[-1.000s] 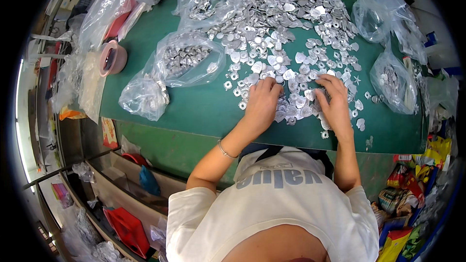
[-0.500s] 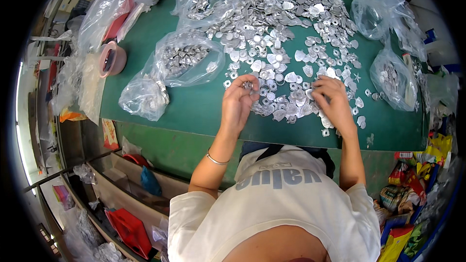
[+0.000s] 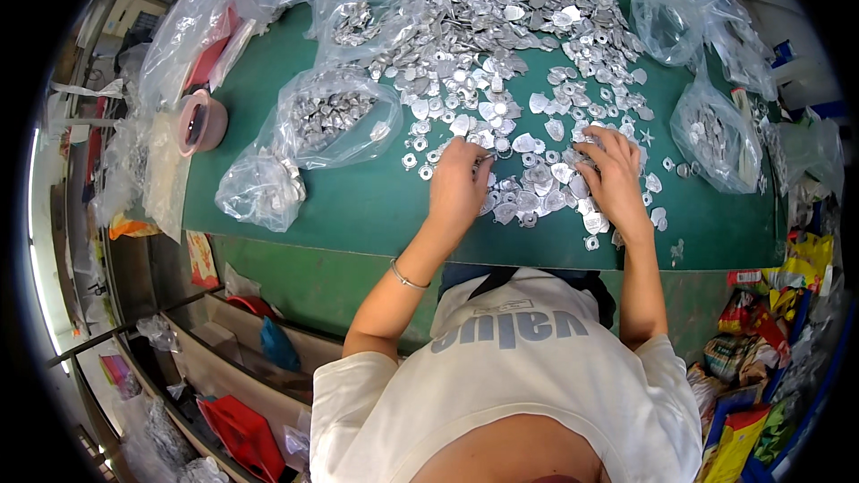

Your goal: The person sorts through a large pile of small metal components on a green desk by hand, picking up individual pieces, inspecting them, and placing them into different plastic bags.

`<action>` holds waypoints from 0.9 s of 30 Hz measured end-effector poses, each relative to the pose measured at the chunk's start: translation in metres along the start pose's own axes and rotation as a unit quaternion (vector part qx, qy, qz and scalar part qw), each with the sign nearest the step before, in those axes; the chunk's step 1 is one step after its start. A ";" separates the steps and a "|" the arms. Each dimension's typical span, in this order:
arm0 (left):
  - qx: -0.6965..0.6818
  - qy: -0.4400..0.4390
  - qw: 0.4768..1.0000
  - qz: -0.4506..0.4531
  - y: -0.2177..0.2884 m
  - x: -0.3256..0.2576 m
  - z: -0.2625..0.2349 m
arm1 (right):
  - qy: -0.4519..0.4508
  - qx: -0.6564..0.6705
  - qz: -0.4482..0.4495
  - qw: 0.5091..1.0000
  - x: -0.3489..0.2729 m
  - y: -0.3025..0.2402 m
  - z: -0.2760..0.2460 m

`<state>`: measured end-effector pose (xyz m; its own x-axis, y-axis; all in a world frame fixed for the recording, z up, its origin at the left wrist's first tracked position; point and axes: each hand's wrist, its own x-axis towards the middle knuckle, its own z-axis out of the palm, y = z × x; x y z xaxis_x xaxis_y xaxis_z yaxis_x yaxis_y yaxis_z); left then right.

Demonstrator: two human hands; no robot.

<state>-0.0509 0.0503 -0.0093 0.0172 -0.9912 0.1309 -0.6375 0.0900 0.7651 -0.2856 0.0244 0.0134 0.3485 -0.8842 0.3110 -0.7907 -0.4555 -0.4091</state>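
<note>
Now the curled left hand [image 3: 458, 184] has turned back down, joining the loosely bent right hand [image 3: 616, 181] among metal pieces [image 3: 538, 175] toward the green surface's near edge [image 3: 358, 206], any grasp in either indiscernible.

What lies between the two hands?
In the head view, loose silvery pieces lie between the left hand and the right hand on the green tabletop.

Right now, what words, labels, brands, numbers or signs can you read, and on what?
White T-shirt: large grey lettering, upside down in view; legible, but I don't copy printed words.
Same shirt: small outlined print; too small to read.
Colourful packages, lower right: printing too small and blurred to read.
Loose metal pieces: any markings too small to tell.
</note>
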 end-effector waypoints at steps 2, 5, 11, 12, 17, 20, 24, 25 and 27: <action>-0.161 -0.039 0.976 -0.142 0.009 0.004 -0.007 | 0.001 -0.022 -0.004 1.000 0.001 0.001 -0.001; -0.550 -0.083 0.801 -0.219 0.007 0.009 -0.013 | 0.013 -0.024 0.002 1.000 0.004 0.003 0.002; -0.597 -0.145 0.757 -0.220 0.001 0.011 -0.014 | 0.101 0.089 0.111 0.985 0.005 0.014 0.004; -0.495 -0.153 0.831 -0.202 0.009 0.012 -0.012 | 0.076 0.178 0.135 0.972 0.007 0.009 0.003; 0.009 -0.115 0.990 0.076 0.024 0.022 0.016 | -0.112 0.199 0.076 0.970 0.019 -0.011 0.004; 0.107 -0.173 0.971 0.122 0.029 0.030 0.013 | -0.128 0.102 -0.010 0.986 0.022 -0.010 0.004; 0.101 -0.177 0.965 0.166 0.022 0.036 0.013 | -0.194 0.162 0.026 0.967 0.028 -0.011 -0.004; 0.102 -0.184 0.962 0.177 0.020 0.038 0.013 | -0.237 0.190 0.053 0.951 0.033 -0.012 -0.007; 0.105 -0.196 0.955 0.198 0.014 0.043 0.016 | -0.239 0.194 0.027 0.951 0.036 -0.007 -0.006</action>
<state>-0.0712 0.0079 -0.0029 -0.5209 -0.8469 0.1066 -0.6753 0.4853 0.5553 -0.2706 -0.0033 0.0327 0.5752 -0.8110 -0.1069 -0.6009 -0.3302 -0.7280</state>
